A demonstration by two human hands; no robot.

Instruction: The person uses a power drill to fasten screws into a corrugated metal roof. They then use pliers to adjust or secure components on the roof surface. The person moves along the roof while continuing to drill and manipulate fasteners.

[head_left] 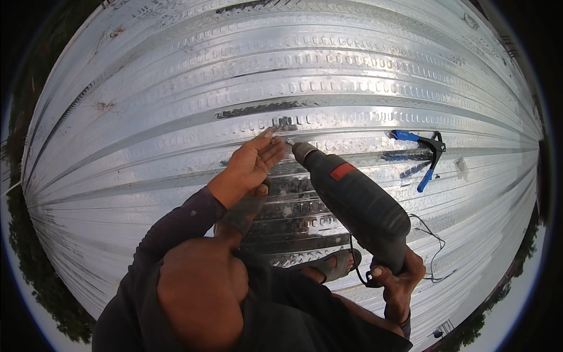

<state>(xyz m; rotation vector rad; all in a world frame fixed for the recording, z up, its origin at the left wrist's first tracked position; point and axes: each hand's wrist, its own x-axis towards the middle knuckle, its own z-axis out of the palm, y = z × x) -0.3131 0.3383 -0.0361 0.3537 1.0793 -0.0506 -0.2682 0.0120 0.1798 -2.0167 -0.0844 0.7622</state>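
Note:
My right hand (402,276) grips the handle of a dark power drill (358,199) with a red label. The drill slants up to the left, and its chuck (304,152) is close to my left hand (252,161). Thumb and fingers of that hand are drawn together at the small bit (289,141) in the chuck. Whatever lies between those fingertips is too small to make out. Beneath both hands spreads ribbed, shiny metal decking (352,88) with rows of embossed marks.
To the right of the drill lies a hand riveter (436,149) with blue handles. A thin dark cord (434,240) loops over the decking near my right hand. My sandalled foot (337,265) stands below the drill. Trees (41,281) show beyond the decking's edge.

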